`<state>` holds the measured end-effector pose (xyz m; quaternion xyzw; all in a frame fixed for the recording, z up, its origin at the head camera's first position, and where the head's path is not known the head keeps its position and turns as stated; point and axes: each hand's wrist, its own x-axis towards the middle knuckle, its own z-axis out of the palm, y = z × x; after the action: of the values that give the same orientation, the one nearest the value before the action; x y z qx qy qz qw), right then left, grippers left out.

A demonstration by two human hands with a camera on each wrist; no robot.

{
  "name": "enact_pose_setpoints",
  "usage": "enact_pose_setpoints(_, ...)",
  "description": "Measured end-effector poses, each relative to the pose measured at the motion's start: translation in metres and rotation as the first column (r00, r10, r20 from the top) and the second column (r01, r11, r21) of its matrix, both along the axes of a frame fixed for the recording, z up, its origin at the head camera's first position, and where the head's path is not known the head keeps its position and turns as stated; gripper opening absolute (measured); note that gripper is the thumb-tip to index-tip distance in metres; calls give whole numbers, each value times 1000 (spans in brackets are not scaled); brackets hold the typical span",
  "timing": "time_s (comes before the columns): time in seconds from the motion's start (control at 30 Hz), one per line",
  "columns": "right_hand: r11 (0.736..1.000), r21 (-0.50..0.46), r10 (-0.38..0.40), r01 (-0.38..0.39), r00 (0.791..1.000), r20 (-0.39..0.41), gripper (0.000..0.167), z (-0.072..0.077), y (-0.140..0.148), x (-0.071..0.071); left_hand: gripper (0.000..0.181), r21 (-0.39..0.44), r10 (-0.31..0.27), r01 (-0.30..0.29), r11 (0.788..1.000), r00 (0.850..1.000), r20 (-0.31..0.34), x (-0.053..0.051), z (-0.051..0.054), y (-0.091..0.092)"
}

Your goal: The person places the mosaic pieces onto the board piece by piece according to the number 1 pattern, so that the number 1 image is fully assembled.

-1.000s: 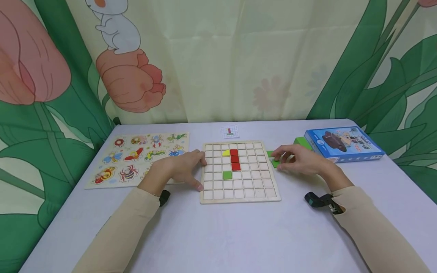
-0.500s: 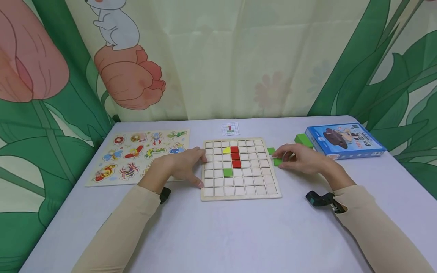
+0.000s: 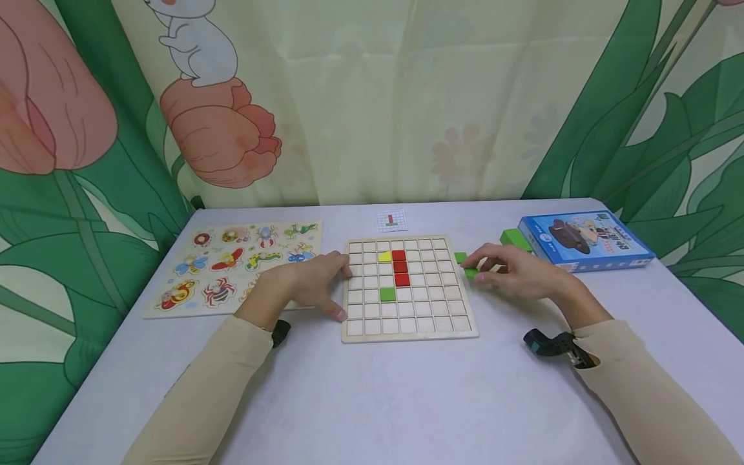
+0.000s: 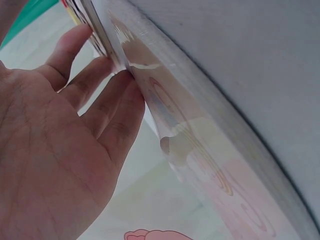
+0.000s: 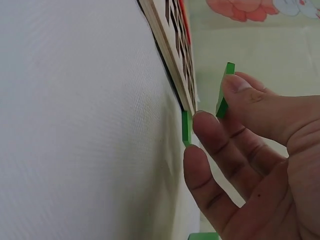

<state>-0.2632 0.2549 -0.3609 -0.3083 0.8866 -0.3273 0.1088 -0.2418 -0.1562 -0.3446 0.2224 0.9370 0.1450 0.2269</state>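
Observation:
My left hand [image 3: 305, 284] rests at the left side of a wooden grid board [image 3: 430, 303], fingertips and thumb touching its edge, fingers fairly straight. On the board lie a yellow piece [image 3: 385, 256], a column of red squares [image 3: 400, 268] and a green square [image 3: 387, 294]. Just right of the board, my right hand [image 3: 511, 271] pinches a green tile [image 5: 226, 90] between thumb and forefinger, raised off the table in the right wrist view. Another green tile [image 5: 186, 127] lies on the table by the board's edge, below the other fingers.
A small pattern card [image 3: 392, 220] lies behind the board. At left is an insect picture puzzle [image 3: 232, 271], partly under the left hand. A blue box [image 3: 587, 240] and a green block [image 3: 514, 239] stand at right. A printed curtain [image 3: 372, 103] hangs behind.
The right hand has shifted slightly with the green tile, which now looks tilted. The left hand stays at the board's edge. The pieces on the board have not moved.

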Motion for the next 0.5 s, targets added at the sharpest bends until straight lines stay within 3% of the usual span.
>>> enact_pose_setpoints(0.2,998,-53,22,-23,999,-31,27,5,0,3,72,7,-3,3,1000,1000,-8,-3,-2,2)
enact_pose_setpoints(0.37,991,-129,31,-38,998,-58,29,3,-6,3,73,-20,22,-22,1000,1000,-6,-2,-1,1)
enact_pose_setpoints(0.5,984,-175,21,-34,997,-76,29,2,-11,3,72,-14,7,-7,1000,1000,-12,-1,-1,0)
